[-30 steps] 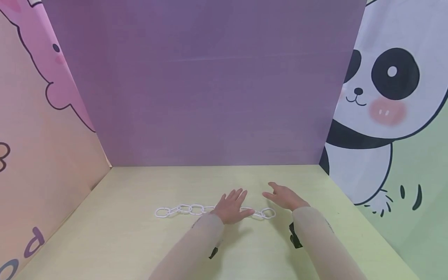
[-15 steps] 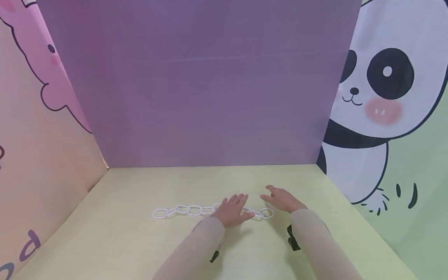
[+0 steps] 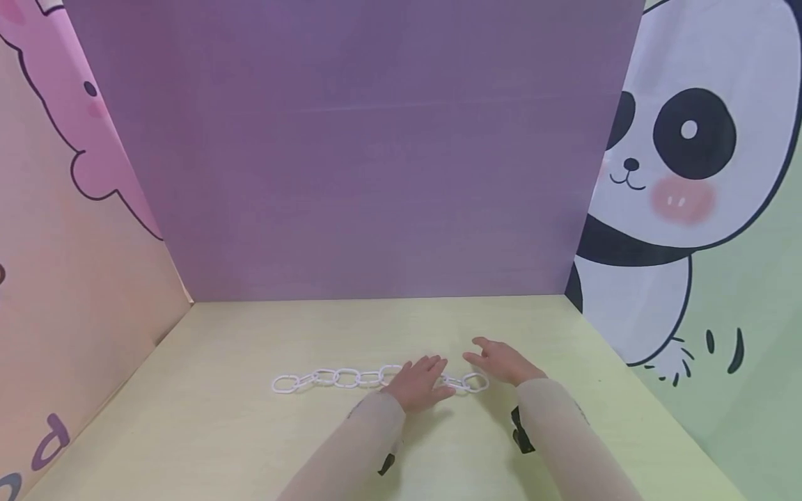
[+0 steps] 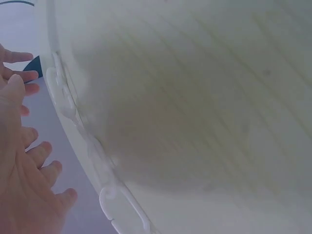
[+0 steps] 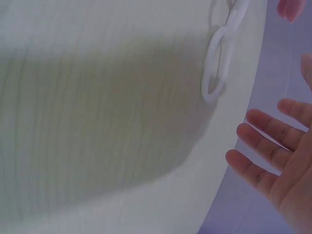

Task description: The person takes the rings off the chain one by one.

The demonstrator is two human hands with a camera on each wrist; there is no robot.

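Observation:
A white chain of oval links (image 3: 347, 378) lies stretched from left to right across the pale table. Above its right half hovers my left hand (image 3: 415, 385), hiding several links in the head view; its fingers are extended and grip nothing. My right hand (image 3: 504, 362) is held in the air just beyond the chain's right end link (image 3: 476, 382), fingers loosely spread. In the left wrist view the chain (image 4: 100, 161) runs diagonally below the left palm (image 4: 29, 195). The right wrist view has the end link (image 5: 214, 68) apart from the right fingers (image 5: 265, 146).
The pale wooden table (image 3: 207, 431) reaches back to a purple panel (image 3: 376, 160). A panda picture covers the right wall (image 3: 739, 278), and a pink cartoon figure is on the left wall (image 3: 100, 160). Black straps (image 3: 521, 433) show under both sleeves.
Both hands have come slightly nearer in the head view, the left one uncovering a link on its left. The head view has shifted a little. The chain lies as before.

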